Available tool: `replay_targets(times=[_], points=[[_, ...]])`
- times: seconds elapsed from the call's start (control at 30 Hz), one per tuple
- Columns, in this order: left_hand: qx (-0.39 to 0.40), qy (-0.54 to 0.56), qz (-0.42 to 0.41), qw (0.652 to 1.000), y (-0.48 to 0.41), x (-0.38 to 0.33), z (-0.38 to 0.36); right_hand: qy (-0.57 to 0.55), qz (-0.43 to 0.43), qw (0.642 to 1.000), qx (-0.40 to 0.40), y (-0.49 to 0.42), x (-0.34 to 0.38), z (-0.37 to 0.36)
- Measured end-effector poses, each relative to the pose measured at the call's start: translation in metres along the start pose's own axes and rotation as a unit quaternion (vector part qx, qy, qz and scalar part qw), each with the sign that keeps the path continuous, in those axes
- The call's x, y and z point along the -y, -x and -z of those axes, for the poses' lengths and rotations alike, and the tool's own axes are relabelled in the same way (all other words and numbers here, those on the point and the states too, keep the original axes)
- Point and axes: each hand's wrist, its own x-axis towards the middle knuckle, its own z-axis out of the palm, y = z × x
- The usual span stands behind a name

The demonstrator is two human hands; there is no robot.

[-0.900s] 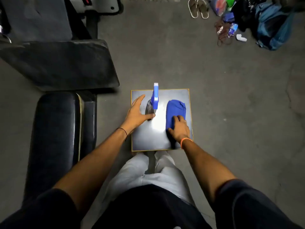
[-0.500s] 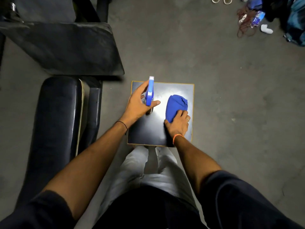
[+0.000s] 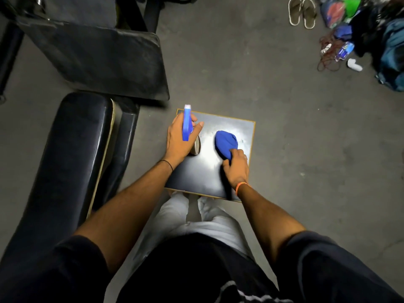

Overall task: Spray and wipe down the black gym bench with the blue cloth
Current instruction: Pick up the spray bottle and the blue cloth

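Observation:
A small dark square stool (image 3: 203, 176) with a gold edge stands in front of my legs. My left hand (image 3: 179, 141) is closed around a spray bottle (image 3: 187, 124) with a blue head, at the stool's left side. A bunched blue cloth (image 3: 225, 141) lies on the stool's right half, and my right hand (image 3: 236, 166) grips its near end. The black gym bench's long padded seat (image 3: 65, 167) runs along the left, with its flat back pad (image 3: 98, 62) beyond it.
Grey concrete floor (image 3: 295, 149) spreads to the right. At the far top right lie a pair of sandals (image 3: 302, 10), a tangle of cord (image 3: 328, 55), a small bottle and several bags (image 3: 391, 51). My white trousers and dark sleeves fill the bottom.
My left hand has closed fully around the spray bottle and shifted it leftwards. My right hand still holds the cloth's end on the stool. The camera has tilted slightly.

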Motion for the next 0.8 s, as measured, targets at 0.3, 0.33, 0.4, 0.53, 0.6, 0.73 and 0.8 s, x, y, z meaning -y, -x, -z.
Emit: replay_targets(times=[0.3, 0.33, 0.4, 0.53, 0.6, 0.73, 0.8], points=[[-0.171, 0.086, 0.064, 0.979, 0.039, 0.032, 0.073, 0.053, 0.183, 0.980, 0.065, -0.003, 0.057, 0.006], [-0.190, 0.084, 0.067, 0.976, 0.046, 0.035, 0.081, 0.059, 0.202, 0.975, 0.075, -0.002, 0.067, 0.003], [-0.236, 0.084, 0.085, 0.964, 0.060, 0.043, 0.099, 0.072, 0.244, 0.963, 0.093, 0.000, 0.087, -0.004], [-0.319, 0.136, 0.118, 0.931, 0.093, 0.060, 0.139, 0.104, 0.331, 0.928, 0.138, 0.013, 0.132, -0.024], [-0.362, 0.161, 0.135, 0.908, 0.113, 0.067, 0.159, 0.118, 0.372, 0.907, 0.158, 0.023, 0.154, -0.038], [-0.416, 0.189, 0.174, 0.872, 0.152, 0.091, 0.192, 0.155, 0.442, 0.862, 0.193, 0.050, 0.200, -0.070], [-0.436, 0.194, 0.199, 0.856, 0.171, 0.107, 0.209, 0.172, 0.466, 0.844, 0.204, 0.066, 0.224, -0.088]])
